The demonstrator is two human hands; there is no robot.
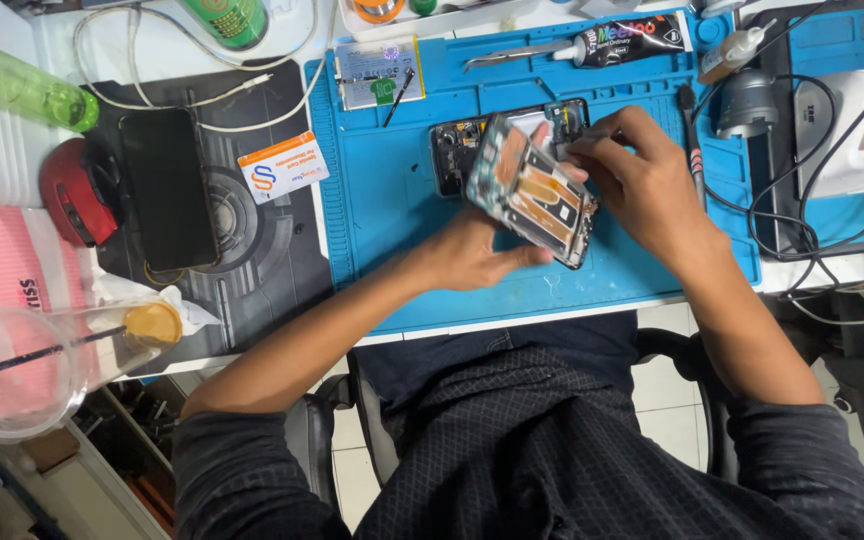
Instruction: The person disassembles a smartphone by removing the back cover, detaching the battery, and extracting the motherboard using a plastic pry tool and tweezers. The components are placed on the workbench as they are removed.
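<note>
1. Two hands meet over the blue work mat [392, 250] — the left hand [472, 255] is curled under the lower end of an opened phone frame [532, 190], propping it up tilted above the mat's middle.
2. The right hand [642, 175] comes in from the mat's right side, its fingers [592, 150] pinched narrow on something small at the frame's top corner; what they pinch is too small to tell.
3. Beneath the tilted frame, a second opened phone body [457, 150] lies flat on the mat, partly hidden by the frame.
4. Toward the mat's far edge lie metal tweezers [507, 55] and a black glue tube [632, 40], side by side.
5. At the mat's far left corner rests a flat battery pack [377, 75] with a thin dark tool across it.
6. Off the mat's left edge a black phone [167, 185] lies face up on a dark pad [272, 250], with a white and orange card [282, 165] between it and the mat.
7. Further left of the mat — a red round device [77, 195] and a green bottle [22, 85].
</note>
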